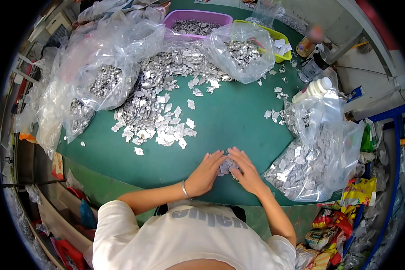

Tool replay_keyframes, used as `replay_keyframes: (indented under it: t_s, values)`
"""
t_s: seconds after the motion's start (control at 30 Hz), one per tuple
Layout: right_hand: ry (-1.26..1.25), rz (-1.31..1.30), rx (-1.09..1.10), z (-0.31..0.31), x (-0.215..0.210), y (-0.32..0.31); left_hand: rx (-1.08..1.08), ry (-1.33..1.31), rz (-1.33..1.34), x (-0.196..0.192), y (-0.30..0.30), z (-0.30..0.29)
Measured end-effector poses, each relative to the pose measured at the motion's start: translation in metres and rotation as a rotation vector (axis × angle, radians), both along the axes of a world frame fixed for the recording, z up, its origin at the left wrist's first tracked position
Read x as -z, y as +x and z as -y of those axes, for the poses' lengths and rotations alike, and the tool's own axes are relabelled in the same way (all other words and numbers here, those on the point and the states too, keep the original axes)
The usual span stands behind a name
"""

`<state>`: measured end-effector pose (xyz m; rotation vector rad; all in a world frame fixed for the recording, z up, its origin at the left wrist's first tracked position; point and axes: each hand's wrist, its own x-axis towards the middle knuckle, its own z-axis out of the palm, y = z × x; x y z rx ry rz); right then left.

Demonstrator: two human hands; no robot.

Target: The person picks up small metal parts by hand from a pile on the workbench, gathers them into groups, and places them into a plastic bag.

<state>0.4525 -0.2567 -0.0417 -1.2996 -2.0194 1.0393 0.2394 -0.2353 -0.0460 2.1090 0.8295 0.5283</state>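
Flanking gray pieces on the desk, left hand and right hand form an unclenched, cupped grip, the pieces probably light, stiff and best pinched edgewise.

Silvery pieces, green tabletop, purple tub

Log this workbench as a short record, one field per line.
Surface: green tabletop
Left grip: fingers extended, at left of small pile of flat metal pieces
Right grip: fingers extended, at the pile's right
Larger heap: silvery metal pieces, farther off, leftward
Right side: clear plastic bag of similar pieces
Far side: purple basin holding metal pieces
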Motion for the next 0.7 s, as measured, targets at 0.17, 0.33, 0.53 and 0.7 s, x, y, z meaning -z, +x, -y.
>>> replay_keyframes:
  t_s: [0.17, 0.33, 0.53, 0.7]
  values:
    - [0.11, 0.156, 0.31, 0.037, 0.007, -0.008, -0.093, 0.084, -0.048, 0.008, 0.012, 0.01]
    - [0.174, 0.127, 0.268, 0.039, 0.009, -0.036, -0.033, 0.038, -0.008, 0.01, 0.018, 0.007]
    - [0.149, 0.049, 0.221, 0.034, 0.002, -0.029, -0.055, 0.004, 0.2, -0.019, -0.015, 0.031]
    - [0.265, 0.384, 0.098, 0.021, 0.007, -0.023, 0.233, -1.093, 0.413, -0.021, -0.054, 0.064]
